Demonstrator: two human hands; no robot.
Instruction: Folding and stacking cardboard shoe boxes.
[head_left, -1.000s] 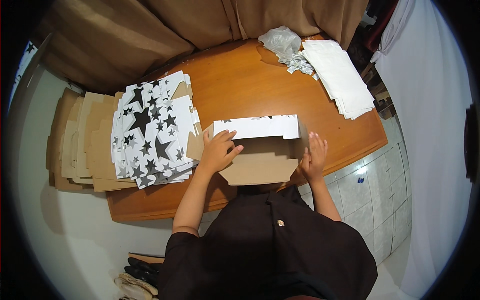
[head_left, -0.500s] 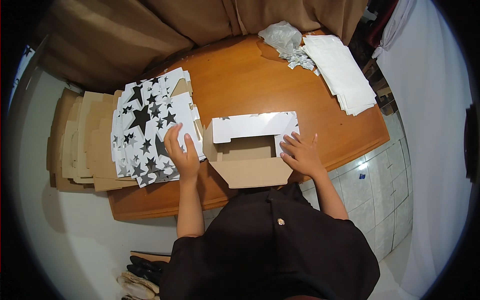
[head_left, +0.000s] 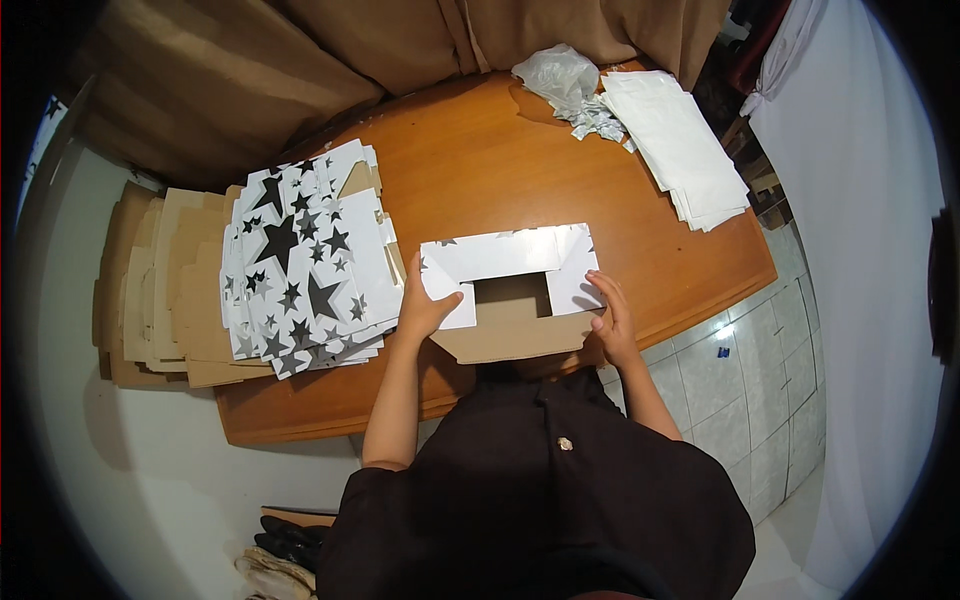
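So the person's got a half-folded cardboard box (head_left: 510, 290) sitting between both hands at the near edge of the wooden table (head_left: 500, 160). Left hand (head_left: 425, 310) grips the box's left flap, thumb on top, fingers wrapped on the outside. Right hand (head_left: 612, 318) lies flat with fingers spread against the right side flap. Just left of the left hand is a stack of star-printed flat box blanks (head_left: 300, 265). Well beyond the right hand: a pile of white sheets (head_left: 680, 145) and a crumpled plastic bag (head_left: 555, 72).
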